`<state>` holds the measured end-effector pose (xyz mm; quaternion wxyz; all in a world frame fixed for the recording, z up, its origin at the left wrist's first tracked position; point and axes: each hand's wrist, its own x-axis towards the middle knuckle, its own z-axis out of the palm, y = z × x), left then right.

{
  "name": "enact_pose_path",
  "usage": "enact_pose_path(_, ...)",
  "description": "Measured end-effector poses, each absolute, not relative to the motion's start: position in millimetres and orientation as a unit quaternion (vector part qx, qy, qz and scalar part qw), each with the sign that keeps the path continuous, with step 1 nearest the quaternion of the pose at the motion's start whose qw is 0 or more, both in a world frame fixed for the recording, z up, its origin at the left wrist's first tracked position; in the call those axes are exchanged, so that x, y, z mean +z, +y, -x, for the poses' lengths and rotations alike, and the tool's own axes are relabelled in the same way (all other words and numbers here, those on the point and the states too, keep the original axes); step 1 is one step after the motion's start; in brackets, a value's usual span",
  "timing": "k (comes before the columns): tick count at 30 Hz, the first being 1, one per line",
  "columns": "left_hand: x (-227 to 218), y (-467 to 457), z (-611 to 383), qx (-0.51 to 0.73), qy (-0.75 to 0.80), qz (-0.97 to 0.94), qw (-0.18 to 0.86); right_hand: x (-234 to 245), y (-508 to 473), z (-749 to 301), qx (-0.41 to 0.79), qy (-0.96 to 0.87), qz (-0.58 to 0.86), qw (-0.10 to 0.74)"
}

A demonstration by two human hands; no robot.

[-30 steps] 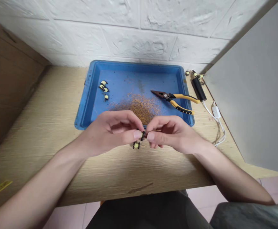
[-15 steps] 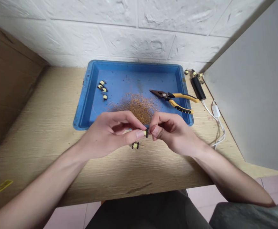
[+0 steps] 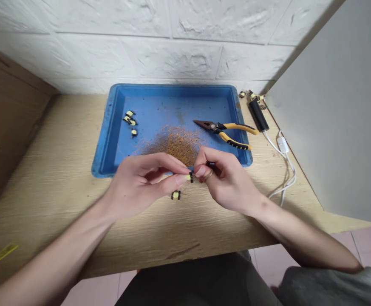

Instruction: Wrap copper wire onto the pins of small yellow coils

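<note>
My left hand (image 3: 147, 180) pinches a small transformer coil (image 3: 188, 177), wrapped in yellow tape with black pinned ends, between thumb and fingertips. Just to its right, my right hand (image 3: 222, 176) has thumb and forefinger pressed together beside the coil's pins. Whatever those fingertips grip is too small to make out, and a dark patch shows inside the curled fingers. Below the left fingertips, another such coil (image 3: 176, 195) with thin wire leads lies on the wooden table (image 3: 134, 238).
Behind my hands is a blue tray (image 3: 101, 140) holding a heap of copper-coloured wire bits (image 3: 180, 144), several coils (image 3: 129, 118) and yellow-black pliers (image 3: 212, 126) whose handles overhang the right rim. A black cylindrical device (image 3: 258, 115) with a white cord (image 3: 290, 163) lies right, near more coils (image 3: 252, 95).
The whole view has shifted slightly, moving the tray and tools left. My right hand has turned a little, its fingers curled more tightly. The left hand still holds the coil.
</note>
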<state>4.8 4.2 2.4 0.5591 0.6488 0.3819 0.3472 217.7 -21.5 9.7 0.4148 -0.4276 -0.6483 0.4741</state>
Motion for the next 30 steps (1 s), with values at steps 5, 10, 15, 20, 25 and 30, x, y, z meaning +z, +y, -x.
enact_pose_path(5, 1, 4, -5, 0.372, 0.364, -0.667, 0.532, 11, -19, -219, 0.489, -0.633, 0.431, 0.418)
enact_pose_path(10, 3, 3, -5, 0.371, 0.357, -0.666, 0.54, 9, -17, -221, 0.512, -0.616, 0.431, 0.414)
enact_pose_path(15, 6, 6, -1, 0.371, 0.334, -0.647, 0.576, 7, -13, -223, 0.583, -0.592, 0.396, 0.391)
enact_pose_path(20, 6, 10, 7, 0.377, 0.338, -0.618, 0.601, 8, -8, -228, 0.586, -0.549, 0.416, 0.427)
enact_pose_path(25, 5, 11, 7, 0.37, 0.344, -0.601, 0.619, 14, -9, -230, 0.54, -0.552, 0.426, 0.471)
enact_pose_path(30, 10, 9, 1, 0.369, 0.334, -0.586, 0.64, 20, -15, -229, 0.521, -0.628, 0.386, 0.43)
